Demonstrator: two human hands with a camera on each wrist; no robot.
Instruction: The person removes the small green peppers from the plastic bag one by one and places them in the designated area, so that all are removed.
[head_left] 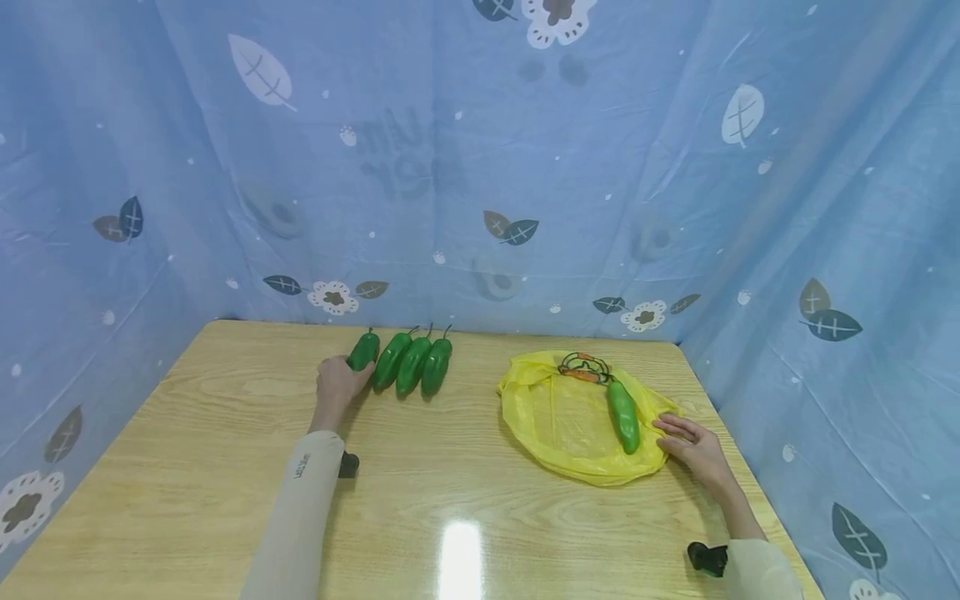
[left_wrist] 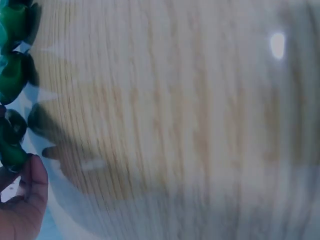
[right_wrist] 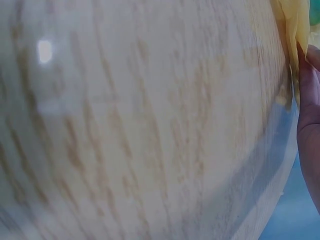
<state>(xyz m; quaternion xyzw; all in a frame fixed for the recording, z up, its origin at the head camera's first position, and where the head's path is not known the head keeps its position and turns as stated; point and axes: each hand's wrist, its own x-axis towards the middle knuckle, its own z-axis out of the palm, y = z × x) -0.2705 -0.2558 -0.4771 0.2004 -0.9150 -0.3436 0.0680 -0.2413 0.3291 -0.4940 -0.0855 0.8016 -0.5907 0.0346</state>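
Note:
In the head view, my left hand (head_left: 341,385) grips the leftmost green pepper (head_left: 364,351) with fingers and thumb at its lower end. Three more green peppers, the nearest of them a glossy pepper (head_left: 392,362), lie side by side just right of it, stems pointing away. Over on the right, a yellow plastic bag (head_left: 528,437) lies spread in a rounded shape, with a single lighter green pepper (head_left: 624,417) on it. My right hand (head_left: 697,454) pinches the bag's right edge; its fingertips are partly hidden by yellow plastic (right_wrist: 295,25) in the right wrist view.
A dark looped object with orange parts (head_left: 583,367) lies at the bag's far side, touching the lighter pepper's top. The wooden table (head_left: 450,450) ends at a blue patterned curtain (head_left: 420,208) at the back and both sides.

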